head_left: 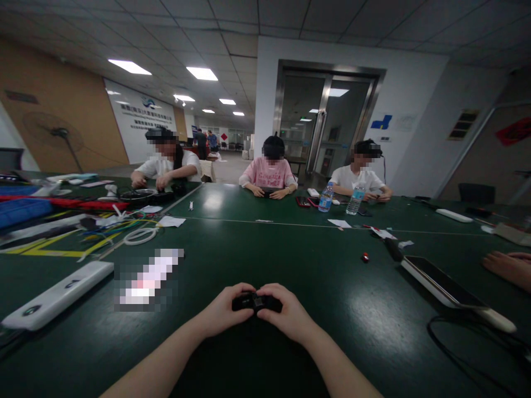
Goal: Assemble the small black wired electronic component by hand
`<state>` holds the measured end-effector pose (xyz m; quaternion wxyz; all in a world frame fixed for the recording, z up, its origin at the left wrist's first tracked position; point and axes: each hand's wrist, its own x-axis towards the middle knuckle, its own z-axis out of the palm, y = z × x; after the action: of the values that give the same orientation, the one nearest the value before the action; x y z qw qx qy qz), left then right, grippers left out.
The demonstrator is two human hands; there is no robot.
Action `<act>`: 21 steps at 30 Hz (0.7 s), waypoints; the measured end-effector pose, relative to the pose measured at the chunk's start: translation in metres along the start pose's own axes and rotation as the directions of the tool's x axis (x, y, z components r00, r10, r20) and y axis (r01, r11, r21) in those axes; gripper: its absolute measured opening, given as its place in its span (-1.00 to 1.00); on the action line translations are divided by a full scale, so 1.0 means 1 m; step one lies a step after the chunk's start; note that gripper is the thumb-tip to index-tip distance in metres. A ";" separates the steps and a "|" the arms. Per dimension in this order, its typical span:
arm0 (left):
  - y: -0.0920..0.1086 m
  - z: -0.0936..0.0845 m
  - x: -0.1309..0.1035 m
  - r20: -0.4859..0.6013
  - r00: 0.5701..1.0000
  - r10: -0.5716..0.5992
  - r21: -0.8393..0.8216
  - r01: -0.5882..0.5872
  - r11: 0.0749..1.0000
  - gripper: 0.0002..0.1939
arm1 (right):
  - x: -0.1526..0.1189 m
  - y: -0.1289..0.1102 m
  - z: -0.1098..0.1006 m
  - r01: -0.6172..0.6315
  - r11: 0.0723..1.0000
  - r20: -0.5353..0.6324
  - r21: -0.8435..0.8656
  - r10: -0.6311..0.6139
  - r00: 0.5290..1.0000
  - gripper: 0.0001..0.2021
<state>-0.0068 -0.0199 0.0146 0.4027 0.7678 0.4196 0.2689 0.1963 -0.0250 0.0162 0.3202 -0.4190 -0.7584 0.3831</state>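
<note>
A small black object (258,302) with a pale printed patch lies between my two hands, low in the middle of the view, over the green table (265,249). My left hand (224,309) grips its left end, thumb below and fingers above. At the right end, my right hand (288,312) holds it the same way. The fingertips of both hands come close together near its middle. Its underside is hidden.
A white power bank-like device (58,296) lies left, beside a blurred bright item (149,276). Cables and a blue tray (25,213) sit farther left. At right are a dark-screened device (443,281), black cable and another person's hand (508,268). Bottles (326,198) and three people are across.
</note>
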 end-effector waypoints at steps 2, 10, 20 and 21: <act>-0.002 0.001 0.000 -0.005 1.000 0.002 0.001 -0.002 1.000 -0.63 | 0.001 0.001 0.002 -0.020 1.000 -0.002 -0.018 0.020 1.000 -0.68; 0.001 -0.001 -0.001 -0.003 1.000 -0.002 0.028 0.002 1.000 -0.62 | 0.002 0.002 0.002 -0.081 0.995 0.022 -0.053 0.082 0.996 -0.75; 0.010 -0.003 -0.003 0.030 1.000 0.000 -0.018 0.001 1.000 -0.63 | -0.001 -0.009 -0.001 -0.117 0.993 0.043 -0.031 0.119 0.992 -0.79; 0.010 -0.003 -0.003 0.028 1.000 -0.002 -0.011 0.003 1.000 -0.63 | -0.001 -0.009 -0.001 -0.120 0.992 0.041 -0.031 0.121 0.992 -0.79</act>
<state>-0.0063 -0.0240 0.0243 0.4131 0.7687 0.4134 0.2600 0.1942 -0.0290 0.0245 0.2741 -0.4603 -0.7439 0.3996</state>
